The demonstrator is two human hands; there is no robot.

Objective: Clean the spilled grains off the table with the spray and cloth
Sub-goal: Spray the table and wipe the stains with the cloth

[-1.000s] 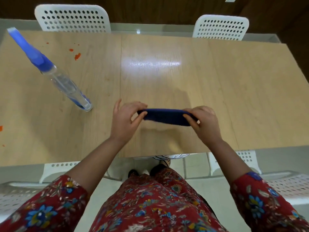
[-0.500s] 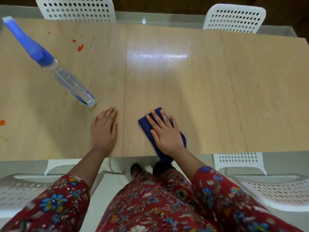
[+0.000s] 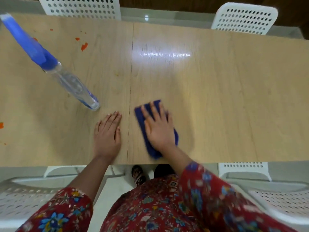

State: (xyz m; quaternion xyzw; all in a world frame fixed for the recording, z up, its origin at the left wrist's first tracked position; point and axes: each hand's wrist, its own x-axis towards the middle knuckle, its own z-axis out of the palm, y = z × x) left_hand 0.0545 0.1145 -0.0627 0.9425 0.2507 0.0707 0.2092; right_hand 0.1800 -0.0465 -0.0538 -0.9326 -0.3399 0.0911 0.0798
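Note:
A folded dark blue cloth lies on the wooden table near its front edge. My right hand presses flat on the cloth with straight fingers, covering most of it. My left hand rests flat on the bare table just left of the centre seam. A clear spray bottle with a blue head stands to the left, beyond my left hand. Orange grains lie scattered at the far left, and more orange grains sit at the left edge.
Two white perforated chairs stand at the table's far side, and white chairs are tucked at the near side. A glare patch shines on the middle of the table.
Both hands first held the cloth stretched between them above the table. The cloth was then laid down; my right hand now presses on it and has slid slightly forward, my left hand lies flat.

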